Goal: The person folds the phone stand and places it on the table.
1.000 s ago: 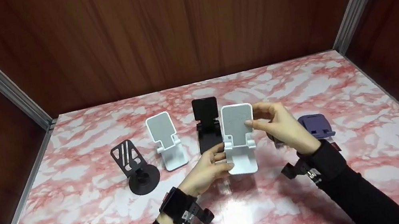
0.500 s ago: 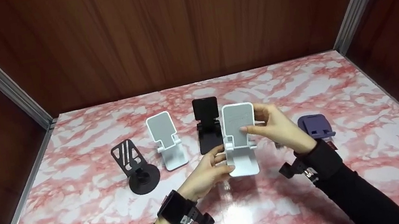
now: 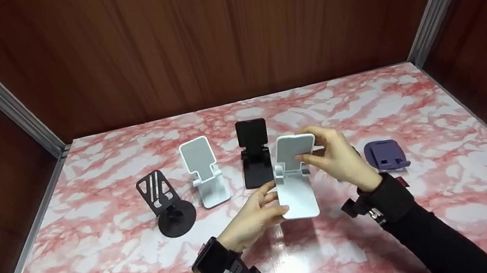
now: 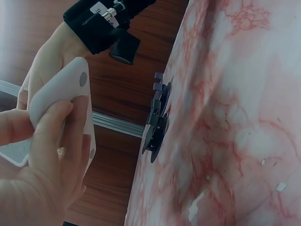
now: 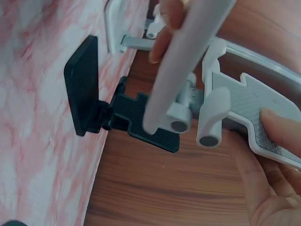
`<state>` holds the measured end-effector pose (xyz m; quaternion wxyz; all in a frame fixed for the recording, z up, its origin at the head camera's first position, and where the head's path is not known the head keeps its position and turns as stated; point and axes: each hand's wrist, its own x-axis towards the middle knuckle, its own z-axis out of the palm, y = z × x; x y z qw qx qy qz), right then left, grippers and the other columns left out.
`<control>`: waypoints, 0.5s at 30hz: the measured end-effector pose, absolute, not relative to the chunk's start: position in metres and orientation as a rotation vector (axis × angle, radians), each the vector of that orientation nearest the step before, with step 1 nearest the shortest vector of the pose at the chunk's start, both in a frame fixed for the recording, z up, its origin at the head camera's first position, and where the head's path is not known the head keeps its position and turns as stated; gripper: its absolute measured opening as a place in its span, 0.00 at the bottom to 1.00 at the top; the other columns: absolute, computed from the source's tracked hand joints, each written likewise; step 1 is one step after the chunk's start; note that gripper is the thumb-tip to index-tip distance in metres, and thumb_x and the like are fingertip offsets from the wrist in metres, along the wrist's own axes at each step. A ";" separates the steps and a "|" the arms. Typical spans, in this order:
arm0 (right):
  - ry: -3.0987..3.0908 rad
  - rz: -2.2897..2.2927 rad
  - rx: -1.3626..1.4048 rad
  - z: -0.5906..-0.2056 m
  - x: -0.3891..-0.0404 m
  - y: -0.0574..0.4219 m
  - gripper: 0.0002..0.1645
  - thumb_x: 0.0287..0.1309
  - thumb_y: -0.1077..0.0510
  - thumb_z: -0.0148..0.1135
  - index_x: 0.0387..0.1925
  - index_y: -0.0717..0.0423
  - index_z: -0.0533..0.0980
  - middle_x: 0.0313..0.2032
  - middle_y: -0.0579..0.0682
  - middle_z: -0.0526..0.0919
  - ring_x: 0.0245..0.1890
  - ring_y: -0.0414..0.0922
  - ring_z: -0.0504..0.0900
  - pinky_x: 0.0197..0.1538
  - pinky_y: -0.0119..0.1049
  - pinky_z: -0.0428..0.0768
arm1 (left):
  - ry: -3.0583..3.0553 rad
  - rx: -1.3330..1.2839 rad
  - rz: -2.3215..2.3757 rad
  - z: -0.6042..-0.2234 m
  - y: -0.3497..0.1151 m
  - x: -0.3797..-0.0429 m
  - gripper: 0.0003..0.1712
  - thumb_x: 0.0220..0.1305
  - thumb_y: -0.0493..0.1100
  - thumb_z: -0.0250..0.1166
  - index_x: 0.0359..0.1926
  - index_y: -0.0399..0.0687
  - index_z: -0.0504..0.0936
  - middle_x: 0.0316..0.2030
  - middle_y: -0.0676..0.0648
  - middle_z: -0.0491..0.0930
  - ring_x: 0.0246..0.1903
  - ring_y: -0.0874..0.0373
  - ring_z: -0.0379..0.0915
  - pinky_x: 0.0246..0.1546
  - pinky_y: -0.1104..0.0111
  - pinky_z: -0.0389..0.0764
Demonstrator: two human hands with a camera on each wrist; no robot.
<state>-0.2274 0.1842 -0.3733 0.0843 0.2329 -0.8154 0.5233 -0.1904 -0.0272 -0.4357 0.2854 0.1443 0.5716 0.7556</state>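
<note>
A white phone stand (image 3: 297, 199) with a grey pad is held up off the table between both hands. My left hand (image 3: 253, 216) pinches the left edge of its base plate, thumb on top; the left wrist view shows fingers under that base (image 4: 77, 70). My right hand (image 3: 337, 158) grips the right edge of the padded upper plate (image 5: 268, 113), thumb on the pad and fingers behind. In the right wrist view the base appears nearly edge-on, with the hinge and two white support hooks beside it. The upper plate tilts back from the base.
A black phone stand (image 3: 258, 173) stands just behind the held one. Left of it are another white phone stand (image 3: 214, 193) and a dark round-based stand (image 3: 177, 219). A purple folded stand (image 3: 386, 155) lies to the right. Wooden panels (image 3: 226, 35) enclose the marbled table (image 3: 96, 260).
The held stand's upper plate has tilted further back and its base plate has turned more into view. My right thumb has slid inward across the pad; the other stands stay put.
</note>
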 end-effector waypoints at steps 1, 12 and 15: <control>-2.424 1.536 0.703 -0.371 -0.225 0.183 0.18 0.48 0.70 0.65 0.44 0.64 0.76 0.38 0.57 0.83 0.37 0.41 0.82 0.38 0.32 0.83 | 1.524 0.387 2.026 -0.436 -0.027 -0.190 0.43 0.59 0.29 0.53 0.70 0.34 0.41 0.61 0.31 0.63 0.49 0.53 0.75 0.53 0.63 0.77; -2.393 1.377 0.703 -0.361 -0.213 0.178 0.12 0.46 0.70 0.67 0.35 0.62 0.76 0.36 0.55 0.83 0.36 0.45 0.83 0.35 0.31 0.84 | 1.573 0.365 2.075 -0.436 -0.026 -0.189 0.41 0.58 0.28 0.55 0.69 0.34 0.46 0.58 0.32 0.68 0.48 0.52 0.76 0.49 0.63 0.80; -2.355 1.331 0.724 -0.371 -0.218 0.181 0.12 0.45 0.68 0.68 0.33 0.59 0.76 0.35 0.51 0.84 0.35 0.43 0.83 0.33 0.29 0.83 | 1.570 0.346 2.094 -0.434 -0.025 -0.189 0.40 0.58 0.28 0.55 0.69 0.34 0.47 0.57 0.32 0.69 0.48 0.52 0.76 0.48 0.63 0.80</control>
